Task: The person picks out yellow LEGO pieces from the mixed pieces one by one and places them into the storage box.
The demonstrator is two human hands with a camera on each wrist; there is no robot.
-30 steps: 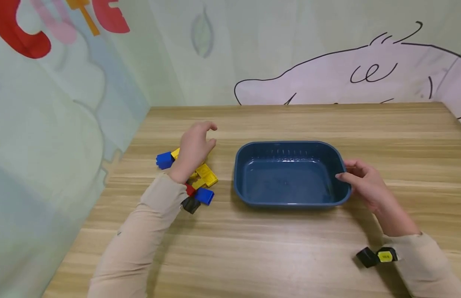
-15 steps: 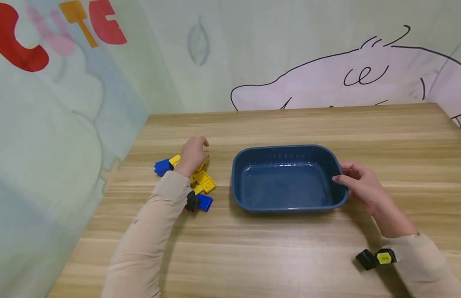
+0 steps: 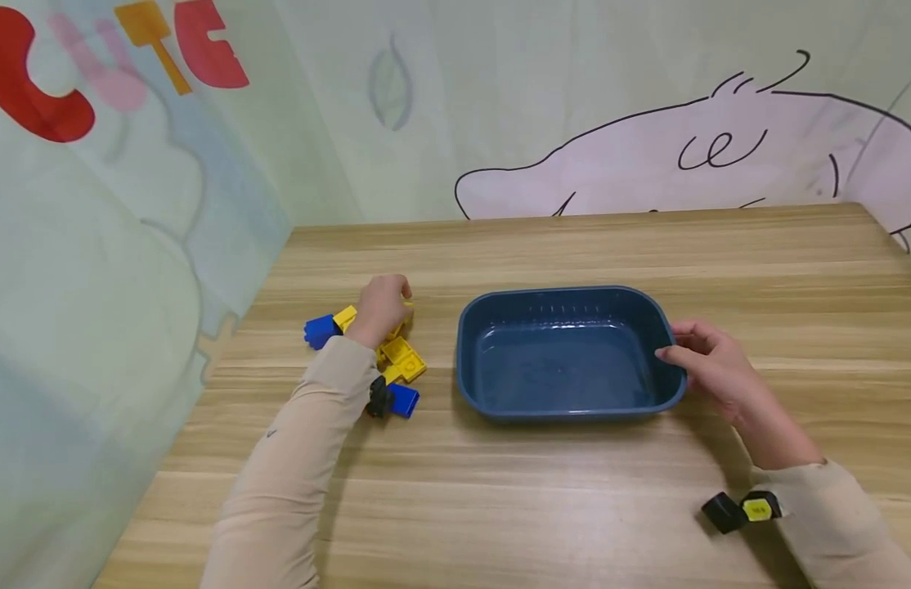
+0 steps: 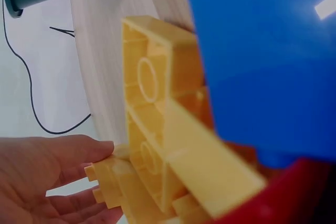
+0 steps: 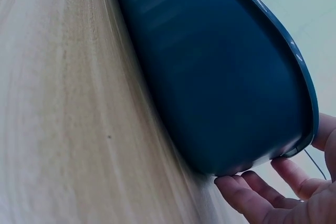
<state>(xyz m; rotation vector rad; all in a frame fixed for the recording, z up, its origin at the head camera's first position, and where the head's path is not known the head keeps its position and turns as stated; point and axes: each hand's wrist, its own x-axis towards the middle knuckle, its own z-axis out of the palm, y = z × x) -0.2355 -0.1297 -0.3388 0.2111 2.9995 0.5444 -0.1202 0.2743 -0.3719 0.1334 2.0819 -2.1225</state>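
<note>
I'm looking at a pale printed wall (image 3: pixel 352 65), where coloured lettering (image 3: pixel 118 88) is spelling CUTE at upper left. Below it, a wood-grain table (image 3: pixel 544 499) is stretching across my head view. On it a dark blue tray (image 3: pixel 566 372) is resting, and the right hand (image 3: pixel 713 368) is gripping its right end, thumb inside, fingers outside. Left of the tray, the left hand (image 3: pixel 382 311) is bending over a brick pile; from its wrist I'm seeing thumb and fingers pinching a yellow brick (image 4: pixel 107 182). Beside it, other yellow bricks (image 3: pixel 406 360), blue bricks (image 3: pixel 404 401) and a red brick (image 4: pixel 278 198) are lying close together. By the right cuff, a small yellow label (image 3: pixel 757 510) is carrying print I'm not managing to read.
</note>
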